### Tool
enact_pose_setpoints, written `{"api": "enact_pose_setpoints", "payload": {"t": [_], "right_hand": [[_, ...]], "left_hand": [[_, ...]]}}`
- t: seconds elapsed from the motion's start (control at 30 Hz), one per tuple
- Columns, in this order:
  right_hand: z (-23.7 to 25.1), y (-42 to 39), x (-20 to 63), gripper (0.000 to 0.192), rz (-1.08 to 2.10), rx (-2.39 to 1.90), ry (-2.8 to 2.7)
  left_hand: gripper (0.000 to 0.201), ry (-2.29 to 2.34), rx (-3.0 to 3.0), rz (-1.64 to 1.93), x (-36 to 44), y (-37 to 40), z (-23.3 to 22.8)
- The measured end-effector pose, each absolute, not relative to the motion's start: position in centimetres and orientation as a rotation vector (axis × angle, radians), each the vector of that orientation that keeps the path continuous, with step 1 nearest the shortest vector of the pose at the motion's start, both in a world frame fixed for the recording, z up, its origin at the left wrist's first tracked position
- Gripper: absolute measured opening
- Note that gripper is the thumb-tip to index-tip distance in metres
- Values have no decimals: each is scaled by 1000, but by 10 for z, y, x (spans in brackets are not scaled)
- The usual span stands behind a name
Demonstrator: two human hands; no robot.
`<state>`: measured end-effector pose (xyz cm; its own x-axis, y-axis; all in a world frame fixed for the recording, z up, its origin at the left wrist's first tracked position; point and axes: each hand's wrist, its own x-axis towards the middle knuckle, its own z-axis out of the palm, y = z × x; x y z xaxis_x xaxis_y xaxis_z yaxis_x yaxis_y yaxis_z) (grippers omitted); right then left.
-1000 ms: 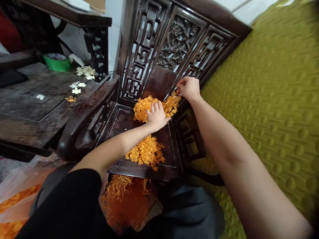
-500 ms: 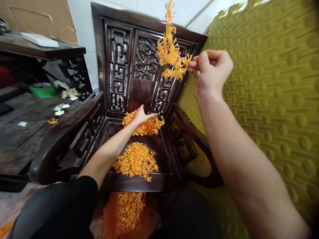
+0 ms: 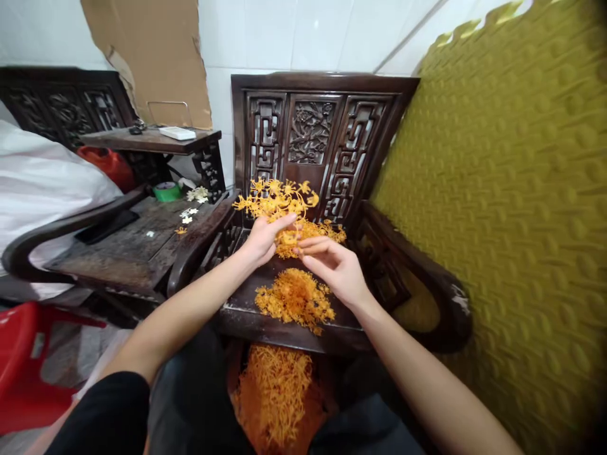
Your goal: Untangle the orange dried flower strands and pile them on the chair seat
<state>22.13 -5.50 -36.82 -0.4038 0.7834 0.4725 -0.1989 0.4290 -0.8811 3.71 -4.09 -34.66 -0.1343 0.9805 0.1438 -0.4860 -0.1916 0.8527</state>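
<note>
The left hand (image 3: 262, 239) and the right hand (image 3: 333, 268) now meet above the seat of the dark carved wooden chair (image 3: 308, 136), both pinching a tangled string of orange, thread-like flower pieces (image 3: 275, 201). The left hand's fingers are closed on it from below, and the strand fans up and away just above that hand. The right hand's fingertips (image 3: 303, 248) grip the same strand just beside the left thumb.

Half a second ago the hands were well apart: the right hand was raised high beside the yellow-green textured cushion (image 3: 512, 202), dangling the strand in the air, while the left hand lay flat on the far heap of orange pieces (image 3: 327, 232) at the back of the seat. The right hand has since come down and the left has lifted off that heap.

Just below the right hand, a second loose heap of orange pieces (image 3: 294, 299) lies on the front of the seat. Nearer the person, beneath both forearms, more orange strands (image 3: 275, 392) lie below the seat edge. To the left of the left hand, small white flowers (image 3: 190, 213) are scattered on a dark wooden worktop (image 3: 123, 246).
</note>
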Motion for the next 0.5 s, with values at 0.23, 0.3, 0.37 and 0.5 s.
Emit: {"api": "enact_pose_setpoints", "payload": {"t": [0.23,0.3,0.37,0.5], "right_hand": [[-363,-37,228,63,1190,-829,-1362],[-363,-29,227,60,1256,-858,-1393],[-365,-24,228,48,1292,-862,-1390],[-371,-19,228,43,1400,-807,-1303]], "left_hand": [[35,907,1045,1400,33,-65,-374],[34,921,1061,1394,36,-70,-380],[34,931,1019,1418,38,-74,-383],[36,958,934,1388,40,-79,-382]]}}
